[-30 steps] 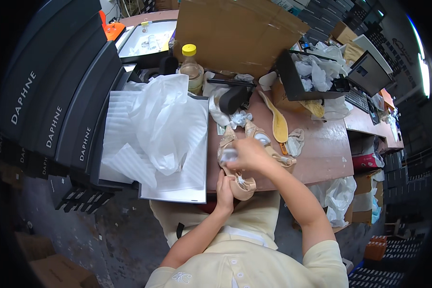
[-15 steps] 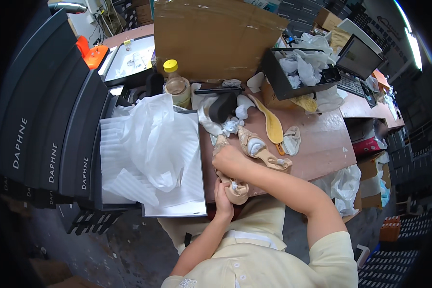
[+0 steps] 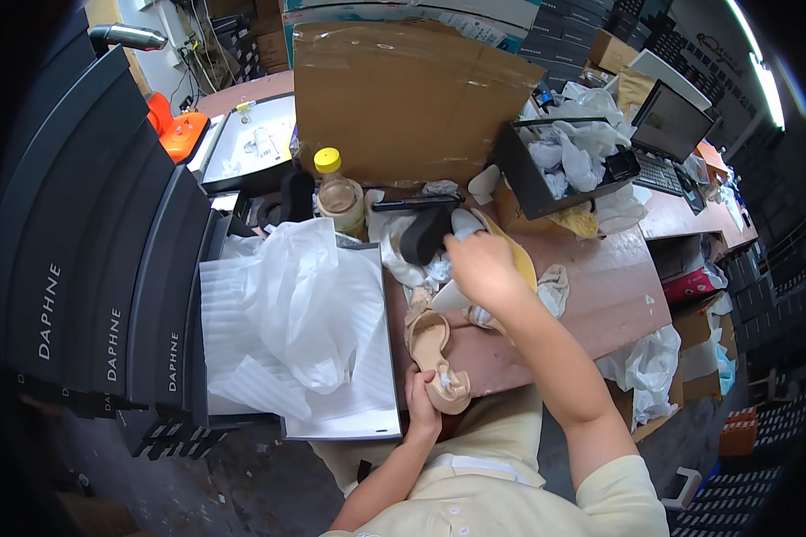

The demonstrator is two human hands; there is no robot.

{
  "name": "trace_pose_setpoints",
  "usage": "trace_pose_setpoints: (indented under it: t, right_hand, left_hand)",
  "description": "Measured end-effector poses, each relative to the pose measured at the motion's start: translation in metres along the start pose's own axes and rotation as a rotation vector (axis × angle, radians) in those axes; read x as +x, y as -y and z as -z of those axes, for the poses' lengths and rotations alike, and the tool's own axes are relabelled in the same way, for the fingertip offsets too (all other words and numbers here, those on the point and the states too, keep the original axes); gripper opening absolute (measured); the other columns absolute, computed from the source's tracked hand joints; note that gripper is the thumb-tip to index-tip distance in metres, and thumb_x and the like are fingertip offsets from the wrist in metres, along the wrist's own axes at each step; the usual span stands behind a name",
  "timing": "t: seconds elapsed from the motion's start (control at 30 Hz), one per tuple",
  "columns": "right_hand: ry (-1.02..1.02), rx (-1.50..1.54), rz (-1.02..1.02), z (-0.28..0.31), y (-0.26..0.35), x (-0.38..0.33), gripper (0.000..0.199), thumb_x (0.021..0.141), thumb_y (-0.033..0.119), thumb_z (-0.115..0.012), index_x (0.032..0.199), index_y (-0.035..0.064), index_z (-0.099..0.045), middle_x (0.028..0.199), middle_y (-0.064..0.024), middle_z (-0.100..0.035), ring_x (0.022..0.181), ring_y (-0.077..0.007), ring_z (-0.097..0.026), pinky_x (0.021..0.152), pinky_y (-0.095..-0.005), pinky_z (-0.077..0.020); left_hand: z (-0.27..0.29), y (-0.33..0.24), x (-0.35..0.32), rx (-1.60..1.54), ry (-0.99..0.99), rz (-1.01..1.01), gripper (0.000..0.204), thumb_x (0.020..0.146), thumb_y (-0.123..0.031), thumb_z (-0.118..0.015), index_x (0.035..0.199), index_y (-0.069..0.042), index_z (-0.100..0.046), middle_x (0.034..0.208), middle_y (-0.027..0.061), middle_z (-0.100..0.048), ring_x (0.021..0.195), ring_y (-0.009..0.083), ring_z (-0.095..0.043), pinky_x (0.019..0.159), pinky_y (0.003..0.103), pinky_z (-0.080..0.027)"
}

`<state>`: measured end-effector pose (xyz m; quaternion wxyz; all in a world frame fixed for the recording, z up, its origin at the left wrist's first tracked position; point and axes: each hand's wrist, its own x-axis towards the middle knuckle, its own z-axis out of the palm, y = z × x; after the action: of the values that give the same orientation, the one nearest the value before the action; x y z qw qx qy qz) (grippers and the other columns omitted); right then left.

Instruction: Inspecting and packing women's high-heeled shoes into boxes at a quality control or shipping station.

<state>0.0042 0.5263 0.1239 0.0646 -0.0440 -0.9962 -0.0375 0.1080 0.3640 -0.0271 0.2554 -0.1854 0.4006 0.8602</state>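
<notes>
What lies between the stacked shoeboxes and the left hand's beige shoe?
The head view shows white tissue paper in an open box, then a narrow desk strip.

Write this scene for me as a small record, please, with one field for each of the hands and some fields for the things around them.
Left hand: holds a beige shoe near its heel end
Right hand: above the table; its grip is unclear
Second shoe: mostly hidden under the right arm
Yellow insole-shaped piece: partly behind the right hand
Left of shoe: open box with white wrapping sheets
Behind box: bottle, yellow cap
</notes>
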Motion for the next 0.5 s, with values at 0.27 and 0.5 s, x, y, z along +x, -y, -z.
trace_pose_setpoints:
  t: [0.27, 0.5]
  right_hand:
    - [-0.066, 0.009, 0.308, -0.093, -0.04, 0.132, 0.015, 0.071, 0.021, -0.065, 0.081, 0.0102, -0.068, 0.082, -0.0115, -0.066, 0.083, -0.0302, -0.063, 0.072, -0.0422, -0.0505]
    - [-0.289, 0.057, 0.314, -0.11, -0.068, 0.143, 0.012, 0.079, 0.013, -0.059, 0.089, 0.0086, -0.063, 0.083, -0.0091, -0.065, 0.077, -0.0271, -0.064, 0.063, -0.0374, -0.0514]
  left_hand:
    - [0.008, 0.002, 0.008, 0.04, 0.033, -0.021, 0.032, 0.078, -0.013, -0.051, 0.106, 0.0, -0.048, 0.1, 0.0089, -0.053, 0.093, 0.0171, -0.051, 0.085, 0.027, -0.039]
    - [0.003, 0.004, 0.004, 0.138, 0.029, -0.065, 0.042, 0.078, -0.016, -0.053, 0.114, 0.003, -0.043, 0.105, 0.0126, -0.053, 0.098, 0.0198, -0.05, 0.089, 0.029, -0.037]
